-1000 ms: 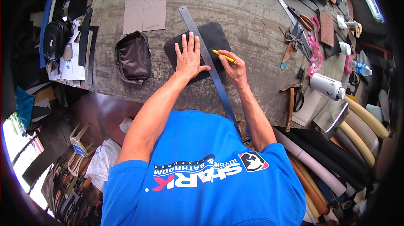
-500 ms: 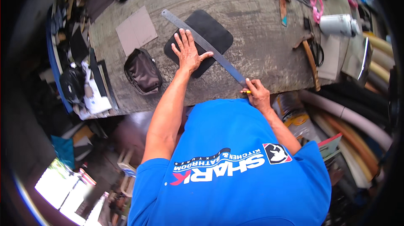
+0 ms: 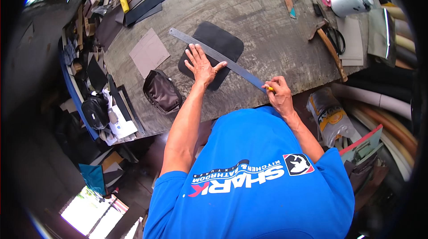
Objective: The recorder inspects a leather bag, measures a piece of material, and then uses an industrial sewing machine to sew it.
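The ruler (image 3: 240, 70) is lying across the black panel (image 3: 218, 38) near the frame's centre, its long axis running from upper left to lower right. The left hand (image 3: 204, 68) is resting spread on the panel, nearer the ruler's middle, its thumb touching the metal. The right hand (image 3: 280, 96) is pinching a yellow pen (image 3: 269, 88) by the ruler's lower-right end, the nearer hand there; whether it is also gripping the ruler, one cannot tell. The blue shirt (image 3: 267, 208), lower centre, is showing upside-down white and red lettering beside a square emblem. A bag (image 3: 327, 112) at right is bearing orange-backed print; the ruler's markings are appearing too small to read.
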The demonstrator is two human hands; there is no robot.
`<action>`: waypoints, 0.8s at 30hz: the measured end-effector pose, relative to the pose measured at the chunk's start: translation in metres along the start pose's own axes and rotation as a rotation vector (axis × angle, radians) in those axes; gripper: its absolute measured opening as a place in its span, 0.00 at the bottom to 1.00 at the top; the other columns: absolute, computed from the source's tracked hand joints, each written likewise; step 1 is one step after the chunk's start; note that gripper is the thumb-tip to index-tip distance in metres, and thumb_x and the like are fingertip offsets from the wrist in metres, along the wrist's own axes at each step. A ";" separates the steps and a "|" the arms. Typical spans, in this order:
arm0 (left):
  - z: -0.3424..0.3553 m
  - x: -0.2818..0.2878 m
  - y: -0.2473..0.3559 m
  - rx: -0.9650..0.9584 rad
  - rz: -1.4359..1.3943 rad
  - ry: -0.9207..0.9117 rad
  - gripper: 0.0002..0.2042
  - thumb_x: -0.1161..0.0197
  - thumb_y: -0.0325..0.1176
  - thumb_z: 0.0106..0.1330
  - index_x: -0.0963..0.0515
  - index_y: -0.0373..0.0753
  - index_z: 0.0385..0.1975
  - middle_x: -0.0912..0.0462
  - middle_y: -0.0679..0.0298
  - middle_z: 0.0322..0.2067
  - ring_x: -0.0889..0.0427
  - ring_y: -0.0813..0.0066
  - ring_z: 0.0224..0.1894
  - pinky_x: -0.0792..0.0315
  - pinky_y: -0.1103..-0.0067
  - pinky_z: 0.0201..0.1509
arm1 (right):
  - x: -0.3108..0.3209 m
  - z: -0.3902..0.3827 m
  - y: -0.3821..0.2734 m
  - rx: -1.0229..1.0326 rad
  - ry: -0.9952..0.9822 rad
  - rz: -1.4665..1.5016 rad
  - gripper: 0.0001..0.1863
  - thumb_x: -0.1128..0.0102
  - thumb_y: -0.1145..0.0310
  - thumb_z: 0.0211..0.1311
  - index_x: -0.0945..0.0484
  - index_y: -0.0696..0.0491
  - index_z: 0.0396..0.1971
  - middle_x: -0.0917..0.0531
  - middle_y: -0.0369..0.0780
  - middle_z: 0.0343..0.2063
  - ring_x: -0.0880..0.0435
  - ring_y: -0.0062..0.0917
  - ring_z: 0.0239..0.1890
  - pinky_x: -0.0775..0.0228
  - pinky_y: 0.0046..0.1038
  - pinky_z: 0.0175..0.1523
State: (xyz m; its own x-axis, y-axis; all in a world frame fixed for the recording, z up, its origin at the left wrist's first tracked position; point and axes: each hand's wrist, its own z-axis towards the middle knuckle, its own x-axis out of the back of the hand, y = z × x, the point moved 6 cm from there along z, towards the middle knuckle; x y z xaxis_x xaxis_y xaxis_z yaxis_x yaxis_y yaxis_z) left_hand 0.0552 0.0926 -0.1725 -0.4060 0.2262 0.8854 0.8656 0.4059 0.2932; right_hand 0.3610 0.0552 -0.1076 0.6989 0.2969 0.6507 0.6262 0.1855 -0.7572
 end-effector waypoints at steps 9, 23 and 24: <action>0.001 0.024 0.019 0.097 -0.024 -0.051 0.71 0.24 0.66 0.38 0.62 0.31 0.74 0.70 0.48 0.75 0.73 0.43 0.77 0.65 0.40 0.72 | -0.054 0.149 -0.040 -0.162 -0.337 0.522 0.15 0.39 0.61 0.69 0.17 0.60 0.41 0.14 0.39 0.28 0.19 0.17 0.32 0.28 0.22 0.37; -0.002 0.027 0.026 0.078 -0.016 -0.049 0.67 0.21 0.58 0.40 0.59 0.24 0.72 0.70 0.43 0.74 0.72 0.33 0.75 0.59 0.33 0.67 | -0.081 0.182 -0.070 0.223 -0.327 0.297 0.11 0.34 0.74 0.61 0.17 0.57 0.43 0.13 0.44 0.37 0.12 0.31 0.38 0.22 0.27 0.43; -0.002 0.027 0.027 0.076 -0.017 -0.050 0.67 0.21 0.57 0.40 0.59 0.24 0.71 0.70 0.43 0.74 0.71 0.33 0.75 0.59 0.33 0.67 | -0.080 0.182 -0.071 0.233 -0.328 0.293 0.11 0.34 0.74 0.61 0.17 0.57 0.43 0.13 0.44 0.38 0.12 0.31 0.39 0.22 0.27 0.44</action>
State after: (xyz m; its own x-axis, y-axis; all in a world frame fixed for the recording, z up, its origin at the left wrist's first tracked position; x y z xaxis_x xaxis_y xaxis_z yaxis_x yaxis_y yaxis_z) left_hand 0.0682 0.1079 -0.1401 -0.4361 0.2617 0.8610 0.8346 0.4754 0.2782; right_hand 0.1977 0.1886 -0.1168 0.6645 0.6403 0.3853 0.3000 0.2437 -0.9223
